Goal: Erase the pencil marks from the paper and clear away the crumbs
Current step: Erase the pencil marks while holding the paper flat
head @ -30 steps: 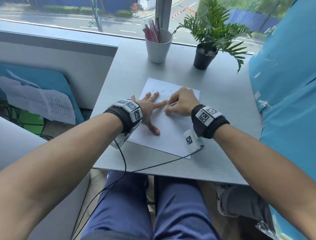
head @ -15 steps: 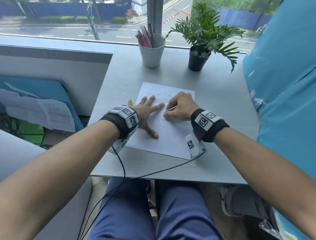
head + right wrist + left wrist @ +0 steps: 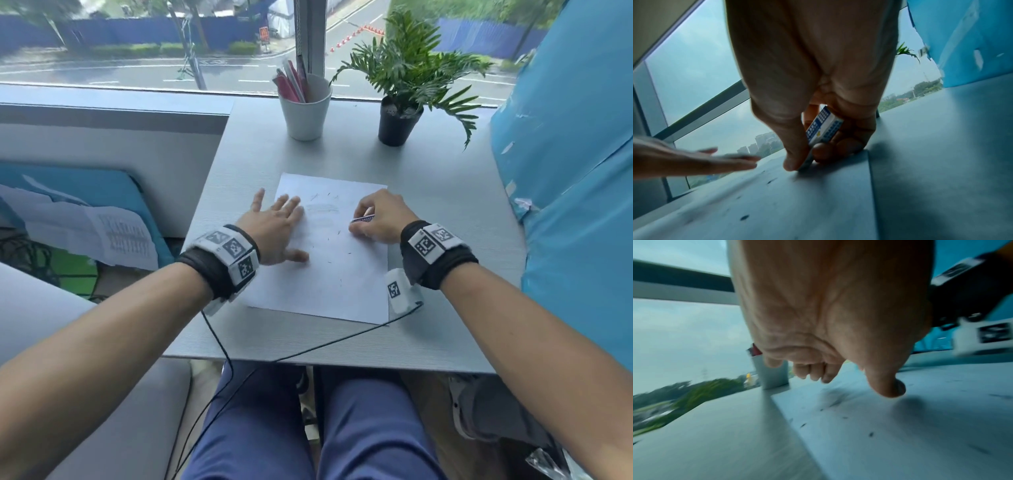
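Since half a second ago, the left hand has slid from the middle of the paper to its left edge, blurred, fingers straight and spread flat.

Its little finger lies over the grey, fine-grained table. The right hand pinches a small block eraser in a white-and-blue printed sleeve, thumb on one face and fingers on the other, its lower end pressed to the thin white sheet near the right edge. Faint pencil marks remain toward the sheet's far edge, and dark crumbs (short, thin slivers) lie scattered across its middle. At the table's far edge stand a white tapered cup holding pink and white pens, and a fern in a black pot.
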A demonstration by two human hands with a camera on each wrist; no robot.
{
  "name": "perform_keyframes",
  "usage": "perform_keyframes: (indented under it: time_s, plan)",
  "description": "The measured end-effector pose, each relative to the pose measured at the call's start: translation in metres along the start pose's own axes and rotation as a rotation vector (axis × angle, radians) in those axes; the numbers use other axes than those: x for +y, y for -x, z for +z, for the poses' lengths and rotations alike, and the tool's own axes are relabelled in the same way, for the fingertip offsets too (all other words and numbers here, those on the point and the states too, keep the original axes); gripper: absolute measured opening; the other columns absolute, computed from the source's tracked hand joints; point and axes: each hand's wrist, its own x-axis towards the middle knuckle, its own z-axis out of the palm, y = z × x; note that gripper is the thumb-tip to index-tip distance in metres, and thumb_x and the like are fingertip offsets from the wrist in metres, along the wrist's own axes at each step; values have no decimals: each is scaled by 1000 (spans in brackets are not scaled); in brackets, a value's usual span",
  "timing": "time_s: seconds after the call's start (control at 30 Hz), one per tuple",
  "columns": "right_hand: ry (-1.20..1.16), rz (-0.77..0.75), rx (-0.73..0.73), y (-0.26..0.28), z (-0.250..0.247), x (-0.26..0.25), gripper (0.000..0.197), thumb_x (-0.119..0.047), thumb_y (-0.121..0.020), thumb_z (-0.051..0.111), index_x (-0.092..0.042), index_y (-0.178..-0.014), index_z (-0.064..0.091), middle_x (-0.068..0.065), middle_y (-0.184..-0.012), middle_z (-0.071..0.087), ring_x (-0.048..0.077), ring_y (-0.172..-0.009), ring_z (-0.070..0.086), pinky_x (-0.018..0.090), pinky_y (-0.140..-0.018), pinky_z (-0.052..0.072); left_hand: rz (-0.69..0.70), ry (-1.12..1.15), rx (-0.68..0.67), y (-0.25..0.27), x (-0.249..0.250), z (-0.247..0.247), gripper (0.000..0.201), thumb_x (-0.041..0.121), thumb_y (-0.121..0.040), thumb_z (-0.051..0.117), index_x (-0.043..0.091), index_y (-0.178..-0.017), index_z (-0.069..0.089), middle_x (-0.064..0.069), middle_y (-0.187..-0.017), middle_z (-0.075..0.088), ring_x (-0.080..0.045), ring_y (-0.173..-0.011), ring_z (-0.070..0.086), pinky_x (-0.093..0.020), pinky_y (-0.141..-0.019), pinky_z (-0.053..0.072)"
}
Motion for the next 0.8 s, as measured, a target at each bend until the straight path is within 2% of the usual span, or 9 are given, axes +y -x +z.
perform_keyframes:
  time_s: [0.07,0.17,0.23,0.37,0.5,0.57,0.67,0.73,0.8]
  plan:
    - [17,-31,-11,0,-2,-2,14,-25,-76,78,-15,-85,73,2,-91,62,15,-82,57,18,-73,37,222,-18,61,7,22,2,96,72,-91,33,17,-158,-6,-4,-165,-13,-19,-152,-12,-52,-122,-6]
    - [30,-69,-43,0,-4,-2,14,-24,-76,79,-15,-84,73,1,-84,62,16,-81,57,19,-73,39,602,28,-14,19,64,18,88,71,-93,31,27,-158,-9,4,-163,-18,-17,-150,-16,-44,-121,-12]
    - [24,-67,-60,1,-7,-2,15,-25,-76,81,-15,-84,73,0,-82,62,16,-80,58,21,-74,41,669,92,-45,19,69,28,84,68,-94,34,32,-158,-7,8,-164,-17,-16,-150,-18,-44,-120,-12]
    - [17,-68,-66,1,-9,-2,14,-26,-74,83,-18,-82,73,-1,-78,64,14,-77,58,20,-72,39,393,182,-35,8,23,29,85,74,-90,24,35,-155,-16,8,-161,-26,-16,-148,-24,-50,-122,-8]
    - [0,-51,-59,2,-8,-3,14,-26,-74,83,-19,-81,73,2,-81,65,13,-77,58,18,-66,40,23,139,-62,4,-14,28,106,84,-78,13,18,-155,-18,-2,-161,-25,-20,-151,-19,-47,-123,-8]
    - [0,-40,-46,3,-7,-3,15,-26,-74,83,-18,-82,74,2,-80,65,12,-77,58,18,-66,40,8,141,3,3,-11,24,108,83,-81,16,11,-157,-13,-5,-163,-22,-21,-151,-18,-45,-123,-9]
    - [10,-44,-16,3,-6,-2,17,-26,-72,83,-16,-83,75,3,-77,67,14,-76,59,19,-69,41,338,166,111,3,11,19,92,72,-92,25,17,-158,-6,-2,-164,-17,-17,-151,-16,-42,-124,-7]
    - [23,-51,-15,3,-6,-2,18,-27,-71,84,-17,-83,76,3,-77,68,15,-76,60,19,-68,41,585,144,96,4,31,20,82,65,-96,29,23,-159,-1,4,-165,-10,-14,-152,-11,-40,-123,-7]
    - [35,-47,-28,3,-7,-3,20,-29,-70,84,-17,-84,76,5,-79,69,15,-76,60,20,-67,41,695,143,41,3,44,25,77,64,-98,31,27,-159,2,8,-165,-7,-13,-152,-8,-42,-123,-4]
